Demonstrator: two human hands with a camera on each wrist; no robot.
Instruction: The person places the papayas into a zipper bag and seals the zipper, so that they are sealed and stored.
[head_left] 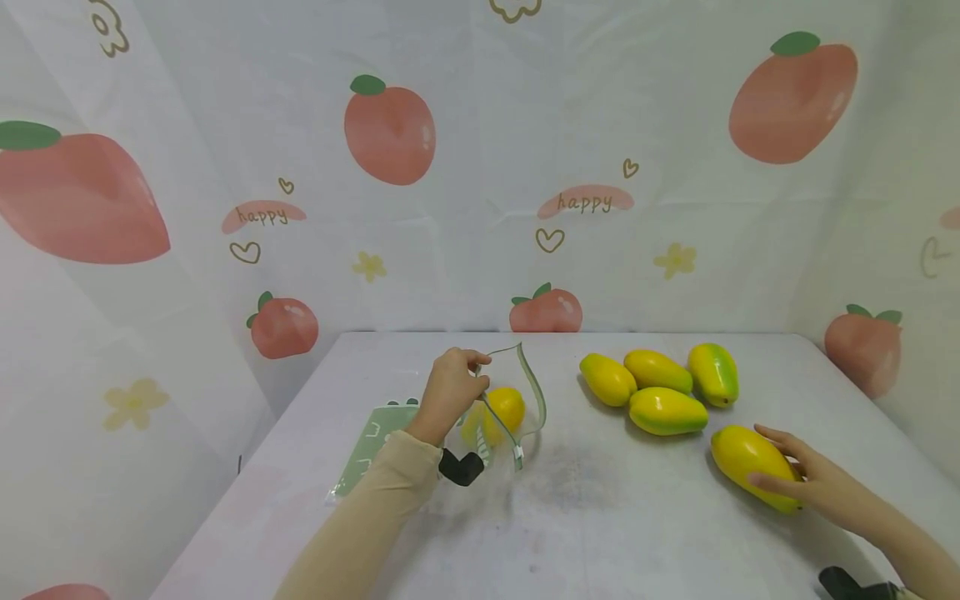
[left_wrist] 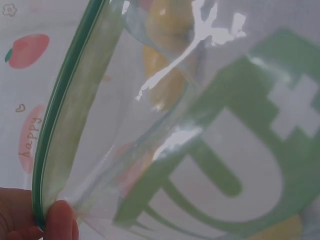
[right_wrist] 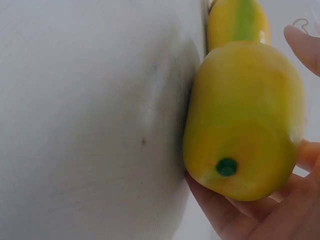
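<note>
With thumb and fingers my left hand (head_left: 453, 389) pinches the rim of a clear zip bag (head_left: 534, 387), held up with its mouth spread. In the left wrist view the bag's green zip strip (left_wrist: 60, 105) rises from the fingertips, and a large green print covers the plastic. A yellow fruit (head_left: 507, 408) shows at the bag, with more yellow behind the plastic; its kind is unclear. On the right my right hand (head_left: 806, 475) holds a yellow-green mango (head_left: 750, 460) on the table, fingers on either side. Its green stem end (right_wrist: 227, 167) faces the right wrist camera.
Several more mangoes (head_left: 667, 411) lie grouped at the back right, beyond the right hand. A flat bag with green print (head_left: 375, 442) lies left, partly behind the left forearm. The white table (head_left: 570, 533) ends at a fruit-printed curtain (head_left: 480, 250) at the back and sides.
</note>
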